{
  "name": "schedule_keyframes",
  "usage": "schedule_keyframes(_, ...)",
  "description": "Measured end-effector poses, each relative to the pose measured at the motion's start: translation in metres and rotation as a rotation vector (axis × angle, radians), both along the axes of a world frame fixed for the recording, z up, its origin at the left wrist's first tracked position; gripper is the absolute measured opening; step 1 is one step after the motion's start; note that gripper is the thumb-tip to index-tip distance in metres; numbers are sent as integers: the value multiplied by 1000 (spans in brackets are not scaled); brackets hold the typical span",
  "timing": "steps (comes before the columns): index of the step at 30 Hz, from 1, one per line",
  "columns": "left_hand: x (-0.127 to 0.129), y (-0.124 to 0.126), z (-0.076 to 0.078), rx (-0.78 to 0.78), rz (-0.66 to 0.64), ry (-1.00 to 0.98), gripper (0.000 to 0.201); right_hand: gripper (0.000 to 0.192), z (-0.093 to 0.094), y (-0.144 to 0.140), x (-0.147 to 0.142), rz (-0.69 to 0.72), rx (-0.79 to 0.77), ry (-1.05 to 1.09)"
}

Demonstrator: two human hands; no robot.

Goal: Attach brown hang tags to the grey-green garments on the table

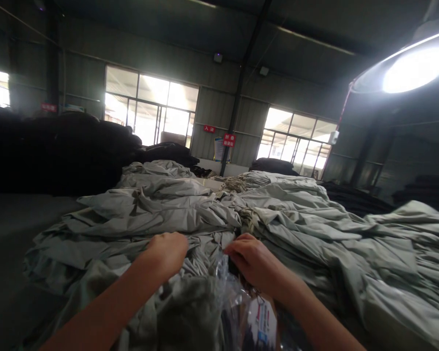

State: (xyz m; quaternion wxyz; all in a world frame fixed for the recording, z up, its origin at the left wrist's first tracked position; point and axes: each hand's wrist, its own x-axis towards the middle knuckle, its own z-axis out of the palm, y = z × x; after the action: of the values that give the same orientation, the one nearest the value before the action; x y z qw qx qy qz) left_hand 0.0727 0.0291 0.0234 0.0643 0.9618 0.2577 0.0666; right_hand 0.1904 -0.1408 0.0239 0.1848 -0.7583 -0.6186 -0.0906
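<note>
Cloth (175, 214), grey-green, crumpled in heaps.
Left hand (167, 253) fisted in it; right hand (254, 261) curled, pinching a plastic bag (230, 297).

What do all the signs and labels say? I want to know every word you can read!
Red sign on the far wall: white characters, too small to read.
Red sign on the pillar: white characters, too blurred to read.
Red sign on the left wall: unreadable.
Poster by the pillar: print too small.
White hang tag below the right hand: red and blue print, blurred.
Nothing here reads clearly.
</note>
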Motion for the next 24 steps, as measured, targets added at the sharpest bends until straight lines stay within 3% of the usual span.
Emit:
schedule_keyframes(2, -4, -16, 2, -2, -74, 95, 16, 28, 0, -22, 6, -134, -21, -4)
schedule_keyframes(5, 1, -41, -3, -157, -406, 178, 16, 23, -5, -49, 10, -349, -143, -12)
schedule_keyframes(7, 11, -58, -13, -219, -631, 120, 21, 21, -12, -62, 9, -479, -246, 7)
schedule_keyframes(9, 25, -74, -27, -204, -739, -44, 20, 17, -21, -71, 7, -594, -319, 46)
schedule_keyframes(12, 38, -92, -49, -158, -736, -373, 32, 16, -39, -78, 5, -728, -350, 110)
schedule_keyframes(14, 40, -97, -62, -130, -830, -457, 41, 23, -53, -80, 6, -761, -342, 153)
schedule_keyframes(17, 39, -94, -77, -121, -887, -378, 28, 36, -74, -83, 9, -772, -267, 233)
schedule_keyframes(21, 42, -88, -98, 22, -662, -261, 21, 38, -95, -83, 9, -766, -116, 201)
schedule_keyframes(24, 47, -91, -111, 120, -652, -321, 21, 33, -103, -80, 9, -773, -95, 165)
